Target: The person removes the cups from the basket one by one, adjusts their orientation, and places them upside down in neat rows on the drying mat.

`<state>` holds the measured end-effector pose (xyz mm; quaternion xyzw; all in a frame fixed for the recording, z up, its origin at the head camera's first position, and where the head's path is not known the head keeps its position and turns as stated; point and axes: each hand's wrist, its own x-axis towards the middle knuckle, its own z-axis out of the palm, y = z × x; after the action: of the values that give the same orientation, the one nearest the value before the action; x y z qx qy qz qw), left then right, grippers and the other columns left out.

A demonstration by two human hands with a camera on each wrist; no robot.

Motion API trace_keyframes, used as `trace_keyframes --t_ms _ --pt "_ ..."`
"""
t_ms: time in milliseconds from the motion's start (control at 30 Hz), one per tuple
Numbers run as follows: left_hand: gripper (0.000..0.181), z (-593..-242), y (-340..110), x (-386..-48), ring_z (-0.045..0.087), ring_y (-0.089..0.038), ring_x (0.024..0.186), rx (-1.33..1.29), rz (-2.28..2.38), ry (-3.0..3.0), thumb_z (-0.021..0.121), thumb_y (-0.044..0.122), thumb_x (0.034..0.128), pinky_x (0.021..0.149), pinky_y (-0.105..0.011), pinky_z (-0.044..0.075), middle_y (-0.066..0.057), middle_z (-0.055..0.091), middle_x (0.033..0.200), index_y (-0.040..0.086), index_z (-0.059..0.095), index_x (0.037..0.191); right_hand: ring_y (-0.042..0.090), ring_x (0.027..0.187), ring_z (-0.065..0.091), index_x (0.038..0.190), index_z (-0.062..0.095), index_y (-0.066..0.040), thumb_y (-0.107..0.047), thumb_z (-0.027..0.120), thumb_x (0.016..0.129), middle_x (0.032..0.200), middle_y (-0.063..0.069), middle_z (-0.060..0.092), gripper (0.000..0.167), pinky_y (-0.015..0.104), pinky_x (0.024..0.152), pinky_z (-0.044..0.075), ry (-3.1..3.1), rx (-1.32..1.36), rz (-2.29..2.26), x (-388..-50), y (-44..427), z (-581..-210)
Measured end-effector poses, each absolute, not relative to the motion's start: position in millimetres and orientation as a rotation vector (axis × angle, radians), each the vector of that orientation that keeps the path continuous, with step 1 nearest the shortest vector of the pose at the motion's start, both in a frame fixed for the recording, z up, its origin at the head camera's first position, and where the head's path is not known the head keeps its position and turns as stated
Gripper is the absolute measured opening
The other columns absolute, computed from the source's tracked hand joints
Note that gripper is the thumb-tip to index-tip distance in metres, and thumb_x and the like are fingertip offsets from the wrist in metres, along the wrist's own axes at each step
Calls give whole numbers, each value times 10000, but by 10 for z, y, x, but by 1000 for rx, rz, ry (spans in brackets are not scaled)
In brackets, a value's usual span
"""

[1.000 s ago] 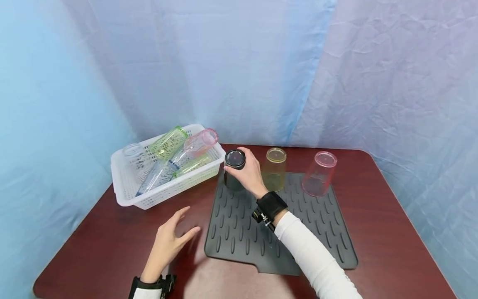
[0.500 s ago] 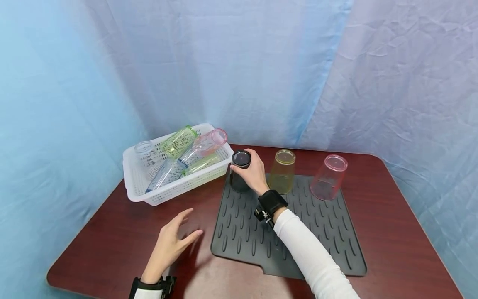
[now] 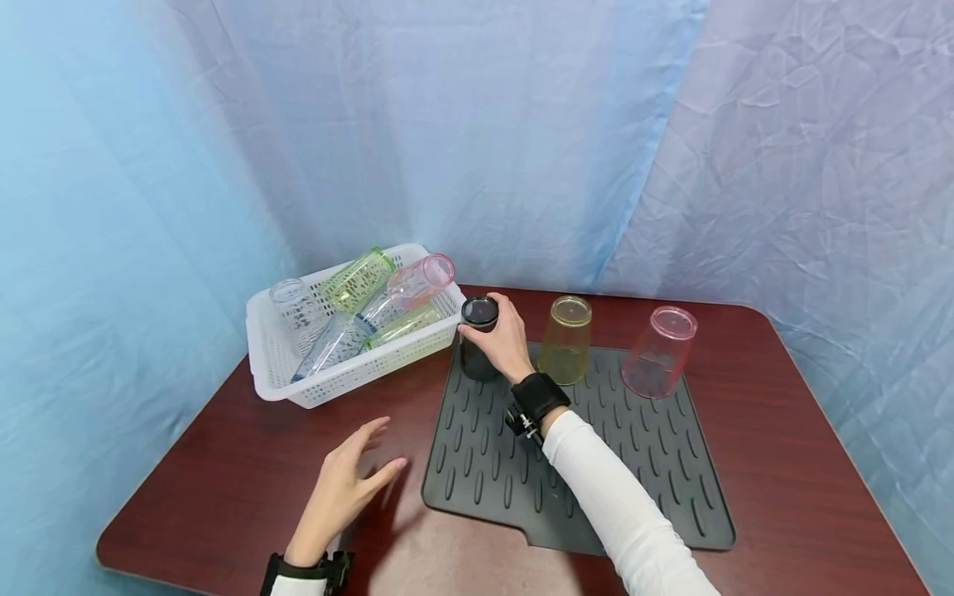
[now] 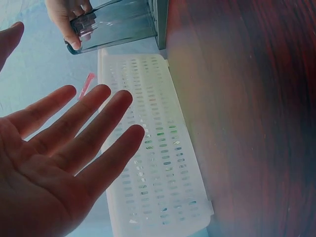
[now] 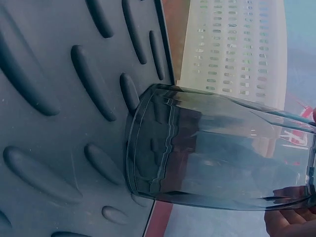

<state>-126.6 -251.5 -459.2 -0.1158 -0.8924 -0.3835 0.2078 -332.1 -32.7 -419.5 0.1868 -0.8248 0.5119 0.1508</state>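
Note:
My right hand [image 3: 509, 341] grips a smoky dark clear tumbler [image 3: 477, 362] near its base, thumb and fingers on opposite sides. The tumbler is upside down on the far left corner of the black ridged drying mat [image 3: 477, 488]; in the right wrist view its rim [image 5: 136, 148] touches the mat. To its right, a yellow tumbler [image 3: 566, 348] and a pink tumbler [image 3: 659, 360] also stand upside down on the mat. Over the table left of the mat, my left hand [image 3: 339, 492] holds nothing, its fingers [image 4: 98, 138] spread and relaxed.
A white perforated basket [image 3: 373, 372] sits at the back left, close to the mat's corner. Inside lie several clear, green, blue-tinted and pink tumblers [image 3: 421, 281]. The dark red table [image 3: 201, 497] ends at a blue curtain [image 3: 447, 141].
The head view has turned slightly left, so everything sits further right in it. My right hand keeps its grip on the dark tumbler at the same spot; my left hand barely moves.

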Motion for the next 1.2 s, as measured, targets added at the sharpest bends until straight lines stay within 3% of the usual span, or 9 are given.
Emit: trace_keyframes --t_ms 467,867,1200 --pt "466 -4583 -2379 -1327 667 -321 923 -398 -970 -2434 778 13 783 754 -466 540 -139 658 1142 30 614 1219 277 1149 515 1387 420 -30 -231 782 825 1316 161 489 698 369 937 442 -2351 530 1491 -3269 -265 -4141" --pt "419 -4482 -2447 -1540 654 -333 928 -430 -888 -2396 759 -2 784 737 -472 531 -155 657 1087 -12 619 1179 257 1275 433 1381 439 -25 -215 775 832 1350 155 485 672 356 1050 349 -2224 636 1469 -3155 -140 -3891" --pt "396 -4292 -2522 -1878 616 -388 994 -472 -847 -2397 726 6 812 821 -515 487 -209 644 1116 -57 610 1185 231 1302 412 1387 455 -41 -186 767 839 1365 153 479 647 283 1074 302 -2179 657 1476 -2961 105 -3787"
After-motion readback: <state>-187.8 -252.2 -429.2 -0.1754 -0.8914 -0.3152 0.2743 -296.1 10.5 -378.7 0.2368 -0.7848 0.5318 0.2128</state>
